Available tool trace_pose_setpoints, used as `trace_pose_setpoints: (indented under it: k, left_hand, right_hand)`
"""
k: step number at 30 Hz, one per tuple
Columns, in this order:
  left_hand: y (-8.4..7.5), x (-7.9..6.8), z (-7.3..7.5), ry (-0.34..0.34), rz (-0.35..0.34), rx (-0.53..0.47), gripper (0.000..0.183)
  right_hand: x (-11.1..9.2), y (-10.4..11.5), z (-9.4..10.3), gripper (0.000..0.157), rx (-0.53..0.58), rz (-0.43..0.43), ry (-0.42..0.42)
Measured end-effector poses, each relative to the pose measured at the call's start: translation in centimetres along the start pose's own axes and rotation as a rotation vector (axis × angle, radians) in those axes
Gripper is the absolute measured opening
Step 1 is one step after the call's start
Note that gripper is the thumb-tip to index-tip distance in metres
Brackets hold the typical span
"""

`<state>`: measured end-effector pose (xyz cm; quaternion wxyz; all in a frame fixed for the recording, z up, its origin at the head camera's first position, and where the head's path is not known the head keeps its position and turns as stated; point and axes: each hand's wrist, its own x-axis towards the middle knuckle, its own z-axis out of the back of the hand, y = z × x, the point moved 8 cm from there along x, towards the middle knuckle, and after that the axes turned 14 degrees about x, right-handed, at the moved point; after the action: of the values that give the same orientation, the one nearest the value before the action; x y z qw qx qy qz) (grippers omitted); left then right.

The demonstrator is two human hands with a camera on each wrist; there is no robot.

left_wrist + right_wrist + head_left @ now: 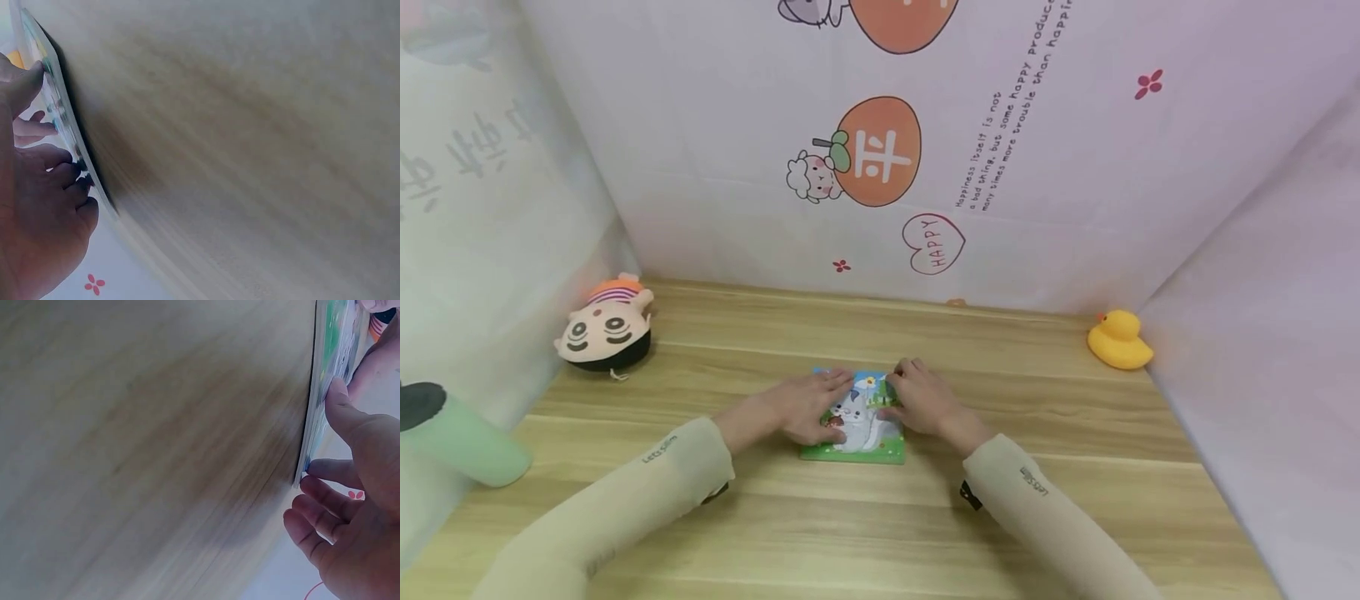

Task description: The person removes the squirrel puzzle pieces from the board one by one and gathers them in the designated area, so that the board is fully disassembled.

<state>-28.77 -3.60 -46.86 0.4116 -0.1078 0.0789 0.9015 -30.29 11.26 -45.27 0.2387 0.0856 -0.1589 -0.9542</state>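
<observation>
A flat picture board (880, 454) with a grey cartoon animal, blue sky and green grass lies on the wooden table; it looks like a jigsaw puzzle. My left hand (808, 408) rests on its left side, fingers spread over the picture. In the left wrist view that hand (47, 200) has thumb and fingertips touching the top surface. My right hand (925, 400) is at the upper right edge. The right wrist view has its thumb pressing on the board's face, with the index finger of the hand (369, 481) touching near a corner and the other fingers loosely bent beside the edge.
A plush doll (606, 325) lies at the back left of the table (820, 533). A green cup (467, 442) with a dark top stands at the left edge. A yellow rubber duck (1120, 342) sits at the back right. Printed cloth walls (737, 233) enclose the table.
</observation>
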Motion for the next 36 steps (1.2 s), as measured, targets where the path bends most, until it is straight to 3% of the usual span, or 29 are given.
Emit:
trace_pose_setpoints:
  k: [7,17,36]
  left_hand:
    - [0.2,-0.1,-0.3,0.016,0.008,-0.002,0.089]
    - [0.2,0.2,-0.6,0.049,0.029,0.017,0.077]
    - [-0.2,0.1,-0.6,0.038,0.021,0.012,0.075]
  right_hand:
    - [0.6,-0.2,0.0,0.065,0.046,-0.021,-0.032]
    - [1.2,-0.5,0.5,0.049,0.172,-0.033,-0.092]
    - [2.1,-1.7,-0.1,0.046,0.288,-0.128,-0.048]
